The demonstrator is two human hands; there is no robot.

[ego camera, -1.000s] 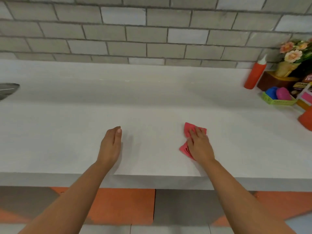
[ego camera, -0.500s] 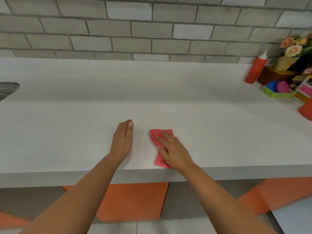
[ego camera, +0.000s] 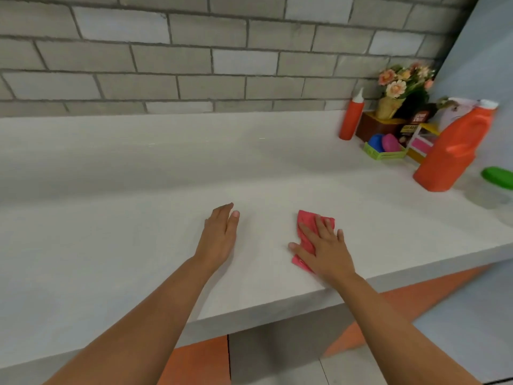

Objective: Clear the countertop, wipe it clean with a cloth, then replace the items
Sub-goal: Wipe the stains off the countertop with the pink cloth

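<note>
A folded pink cloth lies flat on the white countertop near its front edge. My right hand presses down on the cloth with fingers spread, covering most of it. My left hand rests on the bare counter a short way left of the cloth, fingers together and holding nothing.
Cleared items crowd the far right corner: a red squeeze bottle, a flower pot, a green tray with blue and pink scrubbers, small boxes, a big orange jug, a green-lidded container. A grey brick wall backs the counter.
My right hand slid the cloth left toward my left hand, then back to the right. The view swung right, bringing the orange jug and green lid into sight.
</note>
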